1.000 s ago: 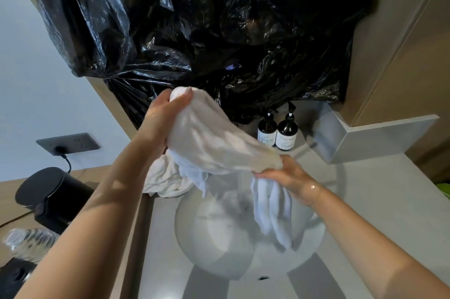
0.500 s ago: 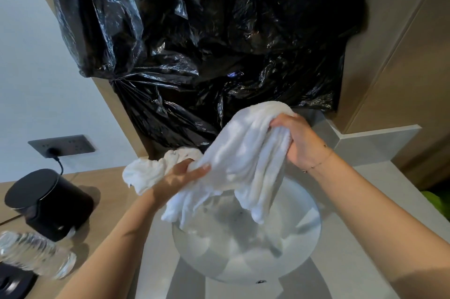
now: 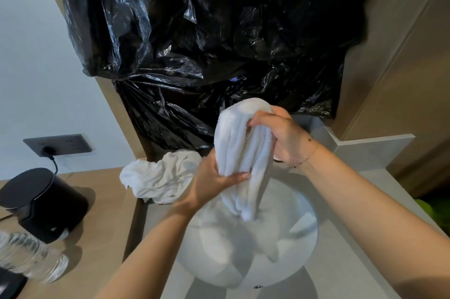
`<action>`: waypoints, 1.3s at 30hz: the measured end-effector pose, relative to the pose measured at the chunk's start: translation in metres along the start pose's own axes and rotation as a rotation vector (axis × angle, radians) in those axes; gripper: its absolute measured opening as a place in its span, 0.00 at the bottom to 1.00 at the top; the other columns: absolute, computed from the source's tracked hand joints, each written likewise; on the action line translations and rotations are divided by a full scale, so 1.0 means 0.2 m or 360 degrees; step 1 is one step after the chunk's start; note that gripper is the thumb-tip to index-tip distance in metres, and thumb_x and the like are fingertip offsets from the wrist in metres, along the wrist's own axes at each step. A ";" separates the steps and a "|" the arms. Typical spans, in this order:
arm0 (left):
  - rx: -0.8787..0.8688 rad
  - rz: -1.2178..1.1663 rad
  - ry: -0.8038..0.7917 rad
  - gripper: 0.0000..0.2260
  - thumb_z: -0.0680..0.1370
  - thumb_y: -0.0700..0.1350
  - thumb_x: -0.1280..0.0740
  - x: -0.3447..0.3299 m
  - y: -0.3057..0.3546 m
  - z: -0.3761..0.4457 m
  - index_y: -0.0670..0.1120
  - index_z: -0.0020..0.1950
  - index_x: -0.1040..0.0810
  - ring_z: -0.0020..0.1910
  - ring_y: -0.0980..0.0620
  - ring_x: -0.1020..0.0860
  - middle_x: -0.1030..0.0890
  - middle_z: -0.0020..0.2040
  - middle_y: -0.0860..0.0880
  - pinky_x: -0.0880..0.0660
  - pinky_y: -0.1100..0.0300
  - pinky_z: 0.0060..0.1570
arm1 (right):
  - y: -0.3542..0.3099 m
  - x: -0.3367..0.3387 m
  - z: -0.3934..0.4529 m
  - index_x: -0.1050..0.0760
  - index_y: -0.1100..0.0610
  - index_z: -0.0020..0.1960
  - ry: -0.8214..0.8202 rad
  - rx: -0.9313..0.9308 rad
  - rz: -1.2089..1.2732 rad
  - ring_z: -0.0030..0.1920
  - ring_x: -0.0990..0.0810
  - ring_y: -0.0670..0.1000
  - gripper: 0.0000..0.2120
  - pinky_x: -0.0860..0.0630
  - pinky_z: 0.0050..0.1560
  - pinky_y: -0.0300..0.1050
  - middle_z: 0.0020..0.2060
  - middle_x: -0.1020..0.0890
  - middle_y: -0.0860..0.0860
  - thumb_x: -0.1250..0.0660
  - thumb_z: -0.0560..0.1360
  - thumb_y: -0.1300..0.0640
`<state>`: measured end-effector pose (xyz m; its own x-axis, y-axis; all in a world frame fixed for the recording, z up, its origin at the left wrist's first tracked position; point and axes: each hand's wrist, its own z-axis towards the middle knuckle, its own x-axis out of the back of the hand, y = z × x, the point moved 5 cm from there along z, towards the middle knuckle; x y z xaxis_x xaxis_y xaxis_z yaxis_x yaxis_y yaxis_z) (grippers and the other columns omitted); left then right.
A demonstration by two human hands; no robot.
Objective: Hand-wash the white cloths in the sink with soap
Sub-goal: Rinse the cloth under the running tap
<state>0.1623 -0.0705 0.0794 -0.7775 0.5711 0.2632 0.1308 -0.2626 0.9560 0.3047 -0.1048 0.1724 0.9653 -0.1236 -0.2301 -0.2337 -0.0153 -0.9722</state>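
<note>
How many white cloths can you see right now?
2. One cloth is gripped over the sink by both the left hand and right hand; another lies crumpled on the counter behind-left. More may be hidden.

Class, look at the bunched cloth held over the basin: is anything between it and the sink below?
Nothing visible does. The bunched cloth, gripped by the right hand and left hand, hangs straight over the sink. The second cloth lies off to the left on the counter.
</note>
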 end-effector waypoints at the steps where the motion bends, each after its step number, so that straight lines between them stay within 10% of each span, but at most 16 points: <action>1: 0.0022 0.0022 0.0003 0.25 0.68 0.51 0.21 0.02 0.00 0.00 0.54 0.62 0.24 0.56 0.59 0.20 0.17 0.56 0.58 0.24 0.67 0.51 | -0.01 0.03 -0.01 0.22 0.62 0.44 0.0015 0.0031 -0.0038 0.41 0.18 0.52 0.09 0.22 0.41 0.44 0.35 0.18 0.55 0.31 0.64 0.65; 6: 0.0088 -0.0257 -0.0064 0.22 0.68 0.57 0.27 0.10 0.01 0.03 0.44 0.55 0.20 0.46 0.48 0.20 0.17 0.47 0.45 0.24 0.49 0.49 | -0.04 0.21 -0.06 0.21 0.65 0.47 0.0108 0.0065 -0.0089 0.34 0.17 0.54 0.11 0.20 0.36 0.44 0.34 0.18 0.58 0.30 0.64 0.65; 20: 0.0127 -0.0870 0.0068 0.17 0.75 0.40 0.33 -0.03 0.33 0.13 0.36 0.62 0.24 0.52 0.40 0.19 0.18 0.52 0.37 0.21 0.51 0.50 | 0.43 0.34 -0.10 0.19 0.57 0.53 0.0007 -0.0149 -0.0427 0.49 0.16 0.49 0.11 0.24 0.53 0.43 0.45 0.14 0.50 0.26 0.71 0.61; 27: 0.0225 -0.1059 0.0026 0.16 0.72 0.39 0.32 -0.23 0.32 0.19 0.39 0.59 0.23 0.48 0.43 0.19 0.18 0.49 0.40 0.24 0.48 0.54 | 0.74 0.29 -0.11 0.34 0.60 0.69 0.0058 -0.0029 -0.0252 0.62 0.23 0.43 0.39 0.27 0.56 0.34 0.61 0.21 0.51 0.20 0.63 0.59; 39: 0.0382 -0.1254 0.0405 0.22 0.78 0.44 0.37 0.01 0.05 0.11 0.31 0.67 0.30 0.59 0.34 0.24 0.25 0.59 0.29 0.26 0.43 0.59 | 1.16 0.33 -0.10 0.20 0.59 0.44 0.0667 -0.0339 0.0002 0.38 0.17 0.47 0.10 0.24 0.38 0.35 0.36 0.16 0.50 0.27 0.68 0.72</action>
<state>0.1756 -0.0559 0.0927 -0.8064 0.3188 -0.4980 -0.4007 0.3248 0.8567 0.3121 -0.1367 -0.0671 0.8449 -0.5132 -0.1511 -0.2960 -0.2130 -0.9311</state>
